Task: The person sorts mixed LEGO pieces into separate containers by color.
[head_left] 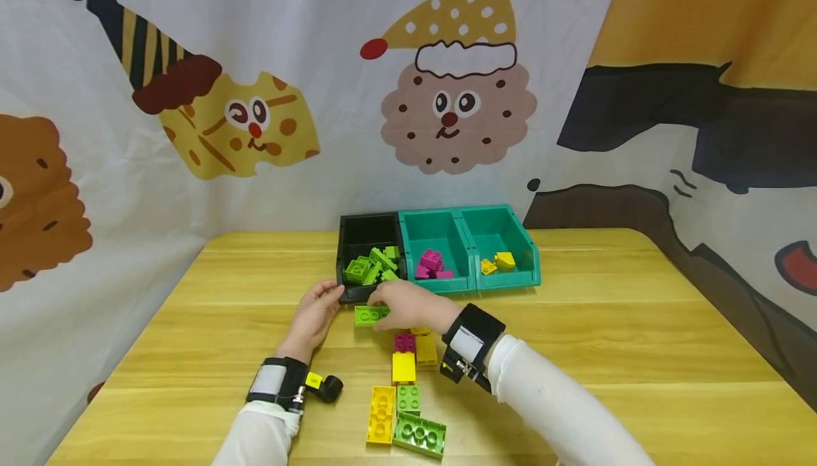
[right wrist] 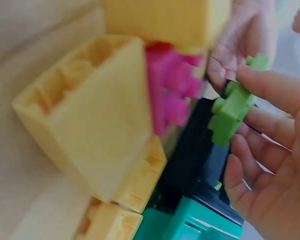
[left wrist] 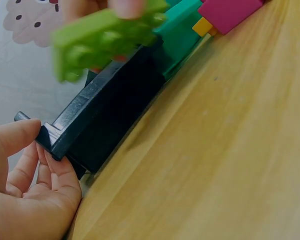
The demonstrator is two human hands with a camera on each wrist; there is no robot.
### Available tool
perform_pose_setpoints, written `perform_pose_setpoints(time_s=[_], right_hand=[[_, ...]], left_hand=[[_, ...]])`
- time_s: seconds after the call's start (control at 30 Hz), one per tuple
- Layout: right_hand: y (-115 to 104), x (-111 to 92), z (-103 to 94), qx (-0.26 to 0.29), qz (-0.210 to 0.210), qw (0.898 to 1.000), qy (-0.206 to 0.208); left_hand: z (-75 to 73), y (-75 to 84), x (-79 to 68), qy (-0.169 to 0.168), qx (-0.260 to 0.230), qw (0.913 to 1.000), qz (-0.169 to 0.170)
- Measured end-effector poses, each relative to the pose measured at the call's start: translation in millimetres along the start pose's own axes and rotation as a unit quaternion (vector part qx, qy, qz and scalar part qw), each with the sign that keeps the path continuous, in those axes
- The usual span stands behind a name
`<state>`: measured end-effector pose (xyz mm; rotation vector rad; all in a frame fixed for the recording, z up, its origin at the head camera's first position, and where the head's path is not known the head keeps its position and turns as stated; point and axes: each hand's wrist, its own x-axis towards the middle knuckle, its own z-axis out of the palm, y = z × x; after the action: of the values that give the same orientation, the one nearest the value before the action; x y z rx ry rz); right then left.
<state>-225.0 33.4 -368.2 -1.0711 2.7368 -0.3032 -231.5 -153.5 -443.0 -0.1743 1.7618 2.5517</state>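
My right hand [head_left: 408,306] pinches a long green toy brick [head_left: 367,315] just in front of the black bin [head_left: 370,294]; in the left wrist view this brick [left wrist: 107,42] is raised above the bin's front edge. Thumb and fingers of my left hand [head_left: 314,313] grip the bin's front left corner, seen closely in the left wrist view. Inside the bin lie several green bricks [head_left: 373,265]. Nearer me on the table are a magenta brick [head_left: 405,342], yellow bricks [head_left: 403,368], a small green brick [head_left: 408,399] and a longer green brick [head_left: 419,435].
Two teal bins adjoin the black one on its right. The middle bin [head_left: 445,286] holds magenta bricks [head_left: 431,262], and the right bin [head_left: 507,280] holds yellow pieces [head_left: 504,262]. Behind the wooden table [head_left: 613,352] hangs a printed cloth [head_left: 345,118].
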Motion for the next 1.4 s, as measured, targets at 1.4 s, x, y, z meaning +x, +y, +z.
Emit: perform_pose_setpoints(time_s=[1.4], right_hand=[[17, 22, -15.2, -0.015, 0.042, 0.984, 0.175]], left_hand=[[-0.4, -1.1, 0.2, -0.001, 0.002, 1.0000, 0.009]])
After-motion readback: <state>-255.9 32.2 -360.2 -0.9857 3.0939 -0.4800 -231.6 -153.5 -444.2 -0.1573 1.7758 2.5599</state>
